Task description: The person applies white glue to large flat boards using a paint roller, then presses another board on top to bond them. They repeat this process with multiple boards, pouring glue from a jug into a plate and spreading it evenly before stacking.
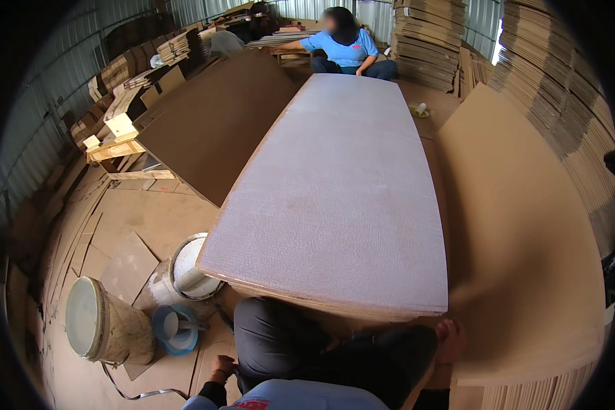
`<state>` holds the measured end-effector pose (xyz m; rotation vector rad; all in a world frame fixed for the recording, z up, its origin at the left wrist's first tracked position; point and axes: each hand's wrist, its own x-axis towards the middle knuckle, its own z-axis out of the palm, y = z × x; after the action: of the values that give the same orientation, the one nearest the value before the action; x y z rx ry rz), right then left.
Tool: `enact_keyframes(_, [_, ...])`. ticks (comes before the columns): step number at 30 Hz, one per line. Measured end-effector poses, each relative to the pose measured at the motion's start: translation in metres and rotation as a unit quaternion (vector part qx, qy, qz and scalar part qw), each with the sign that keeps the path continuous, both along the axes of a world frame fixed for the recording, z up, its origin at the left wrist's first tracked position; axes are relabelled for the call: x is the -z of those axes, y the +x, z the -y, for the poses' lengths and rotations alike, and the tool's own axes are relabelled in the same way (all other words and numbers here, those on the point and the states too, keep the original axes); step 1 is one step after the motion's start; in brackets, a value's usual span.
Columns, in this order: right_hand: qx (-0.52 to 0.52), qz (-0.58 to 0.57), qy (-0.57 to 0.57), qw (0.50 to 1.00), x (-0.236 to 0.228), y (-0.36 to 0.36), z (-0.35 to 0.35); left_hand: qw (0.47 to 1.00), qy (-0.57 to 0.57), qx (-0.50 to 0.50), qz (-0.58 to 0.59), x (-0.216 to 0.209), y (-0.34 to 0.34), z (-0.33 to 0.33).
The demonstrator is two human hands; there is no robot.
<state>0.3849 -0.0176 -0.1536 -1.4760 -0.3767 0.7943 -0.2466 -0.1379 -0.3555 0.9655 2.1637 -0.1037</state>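
Landmark: white-coated sheet (342, 191), lying flat on top of a stack of cardboard sheets (321, 301), long axis running away from the wearer.
Left hand (220, 369): lowered at the near left of the white-coated sheet, beside the wearer's bent knee, resting on the cardboard-covered floor (150, 219); whether its grip is apart or together cannot be told, since the fingers are turned under.
Right hand (451, 338): raised at the near right corner of the white-coated sheet, fingers curled against the edge of the stack just below that corner; grip appears wrapped on the edge, but how tight cannot be told.
Buckets: a white bucket (188, 268) stands touching the near left corner of the stack; a second bucket (106, 328) lies tilted farther left; a small blue bowl (174, 329) sits between them.
Brown board (219, 123): leans at the left of the white-coated sheet, overlapping its far left edge.
Tan sheet pile (519, 225): lies along the right of the white-coated sheet.
Co-worker (345, 44): seated at the far end of the white-coated sheet, blue shirt.
Background: tall cardboard stacks (427, 41) behind the co-worker.
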Motion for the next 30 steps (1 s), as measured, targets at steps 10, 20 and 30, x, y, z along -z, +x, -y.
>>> enact_keyframes(10, [-0.081, -0.262, 0.076, 0.959, 0.084, 0.019, -0.034, 0.774, 0.535, 0.181, -0.285, -0.195, -0.075, -0.087])
enact_keyframes(20, [-0.034, -0.196, 0.063, 0.978, 0.078, 0.013, -0.03, 0.791, 0.581, -0.038, -0.186, -0.336, -0.098, -0.221])
enact_keyframes(30, [-0.034, -0.247, 0.1, 0.963, 0.086, 0.018, -0.028, 0.795, 0.568, -0.104, -0.185, -0.398, -0.136, -0.313])
